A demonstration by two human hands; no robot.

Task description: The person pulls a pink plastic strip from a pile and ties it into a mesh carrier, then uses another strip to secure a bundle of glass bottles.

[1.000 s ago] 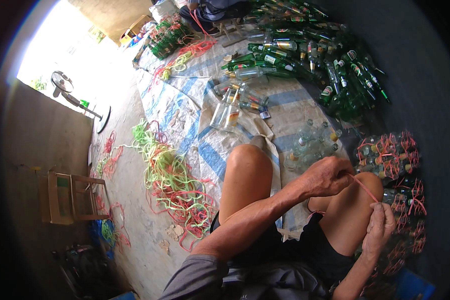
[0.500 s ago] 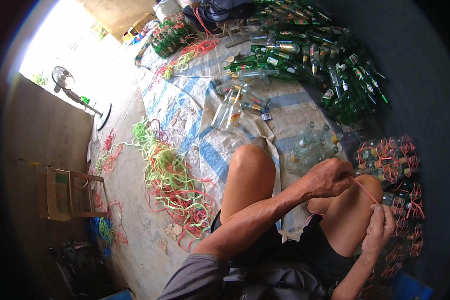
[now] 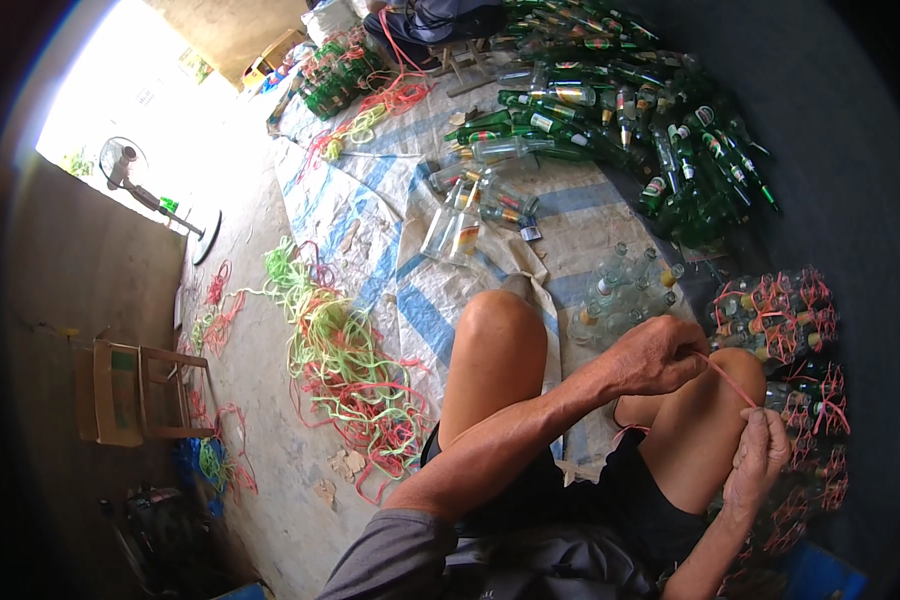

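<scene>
A pink plastic string (image 3: 730, 381) runs taut between my two hands above my right knee. My left hand (image 3: 658, 354) pinches its upper end, fingers closed. My right hand (image 3: 760, 452) grips its lower end by my thigh. Just beyond my left hand stands a cluster of clear glass bottles (image 3: 625, 290) on the striped tarp (image 3: 410, 290). To the right sit bundles of bottles tied with pink string (image 3: 775, 310).
A tangle of green and pink strings (image 3: 345, 365) lies on the floor to my left. Green bottles (image 3: 610, 110) are heaped at the back, loose clear ones (image 3: 460, 220) nearer. Another person (image 3: 425, 20) sits far off. A wooden stool (image 3: 140, 392) and a fan (image 3: 125, 165) stand left.
</scene>
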